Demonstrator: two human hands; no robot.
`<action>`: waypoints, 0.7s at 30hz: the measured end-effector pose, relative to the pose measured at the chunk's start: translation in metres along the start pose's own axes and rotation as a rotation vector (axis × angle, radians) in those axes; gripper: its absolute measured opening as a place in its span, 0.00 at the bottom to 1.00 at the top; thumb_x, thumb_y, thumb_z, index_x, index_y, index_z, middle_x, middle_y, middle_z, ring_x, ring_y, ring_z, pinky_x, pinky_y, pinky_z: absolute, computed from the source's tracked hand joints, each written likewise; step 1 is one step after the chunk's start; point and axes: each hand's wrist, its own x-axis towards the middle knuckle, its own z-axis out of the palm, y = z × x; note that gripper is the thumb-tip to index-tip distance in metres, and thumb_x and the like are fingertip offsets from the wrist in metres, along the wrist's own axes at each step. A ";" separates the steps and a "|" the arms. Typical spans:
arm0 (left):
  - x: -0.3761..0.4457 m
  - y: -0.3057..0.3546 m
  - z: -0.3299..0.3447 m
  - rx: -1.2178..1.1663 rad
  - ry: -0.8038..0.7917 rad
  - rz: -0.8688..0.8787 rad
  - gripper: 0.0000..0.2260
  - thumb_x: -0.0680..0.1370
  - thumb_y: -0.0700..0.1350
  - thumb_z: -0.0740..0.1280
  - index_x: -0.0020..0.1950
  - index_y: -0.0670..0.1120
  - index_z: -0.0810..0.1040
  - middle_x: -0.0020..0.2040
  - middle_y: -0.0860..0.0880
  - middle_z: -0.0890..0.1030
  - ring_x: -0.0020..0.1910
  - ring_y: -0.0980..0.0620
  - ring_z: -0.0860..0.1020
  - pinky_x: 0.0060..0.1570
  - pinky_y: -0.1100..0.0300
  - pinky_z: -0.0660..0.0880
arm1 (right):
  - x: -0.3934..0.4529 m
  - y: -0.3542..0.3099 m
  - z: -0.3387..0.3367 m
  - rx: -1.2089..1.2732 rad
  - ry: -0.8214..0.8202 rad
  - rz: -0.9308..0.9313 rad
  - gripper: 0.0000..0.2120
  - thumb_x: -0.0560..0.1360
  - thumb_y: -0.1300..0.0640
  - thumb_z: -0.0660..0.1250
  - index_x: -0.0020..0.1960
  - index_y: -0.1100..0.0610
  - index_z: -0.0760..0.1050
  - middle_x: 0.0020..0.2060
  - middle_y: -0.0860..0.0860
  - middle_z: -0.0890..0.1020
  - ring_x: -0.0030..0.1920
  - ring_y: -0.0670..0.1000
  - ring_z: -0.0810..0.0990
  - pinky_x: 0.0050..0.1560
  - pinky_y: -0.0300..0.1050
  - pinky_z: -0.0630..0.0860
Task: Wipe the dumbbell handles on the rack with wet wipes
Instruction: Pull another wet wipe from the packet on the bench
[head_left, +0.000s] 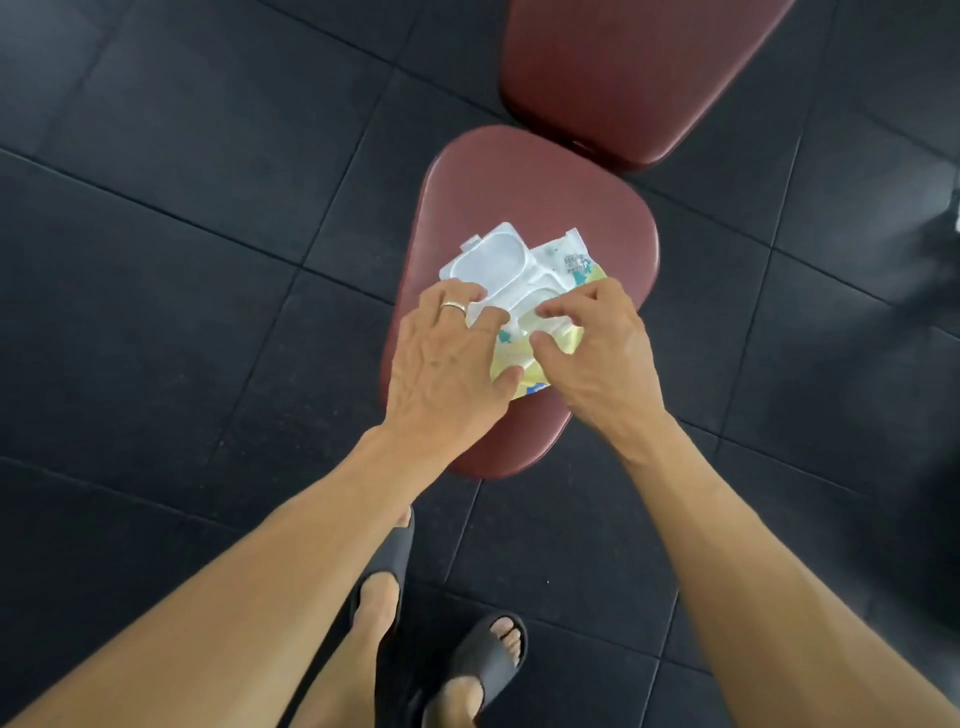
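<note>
A yellow-and-white wet wipes pack (571, 262) lies on the maroon bench seat (519, 176). Its white flip lid (488, 260) stands open toward the far left. My left hand (447, 358), with a ring on one finger, presses down on the pack's left side with spread fingers. My right hand (592, 348) hovers over the pack's opening; its bent forefinger and thumb sit a little apart at the opening. I cannot make out a wipe between them. No dumbbell or rack is in view.
A second maroon bench pad (634, 78) lies beyond the seat at the top. Black rubber floor tiles (182, 234) surround the bench. My feet in dark slides (483, 660) stand just in front of the seat.
</note>
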 end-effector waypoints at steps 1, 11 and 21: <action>0.003 -0.001 0.005 0.005 -0.011 -0.002 0.21 0.68 0.53 0.77 0.57 0.47 0.80 0.65 0.45 0.75 0.68 0.42 0.69 0.58 0.48 0.70 | 0.007 0.003 0.004 -0.023 -0.029 -0.020 0.10 0.73 0.54 0.73 0.53 0.55 0.83 0.52 0.48 0.74 0.55 0.50 0.75 0.51 0.43 0.73; 0.011 -0.007 0.015 -0.019 -0.042 -0.052 0.26 0.62 0.52 0.81 0.57 0.47 0.80 0.65 0.45 0.74 0.68 0.42 0.68 0.57 0.46 0.72 | 0.041 0.015 0.010 0.111 -0.235 0.036 0.03 0.76 0.58 0.69 0.45 0.56 0.81 0.48 0.48 0.77 0.45 0.45 0.76 0.46 0.34 0.72; 0.010 0.006 0.011 0.047 -0.036 -0.120 0.28 0.60 0.48 0.83 0.58 0.47 0.79 0.62 0.46 0.76 0.66 0.42 0.71 0.59 0.47 0.71 | 0.060 0.010 -0.036 0.551 -0.215 0.158 0.08 0.80 0.62 0.65 0.43 0.54 0.76 0.36 0.46 0.82 0.40 0.44 0.82 0.48 0.46 0.80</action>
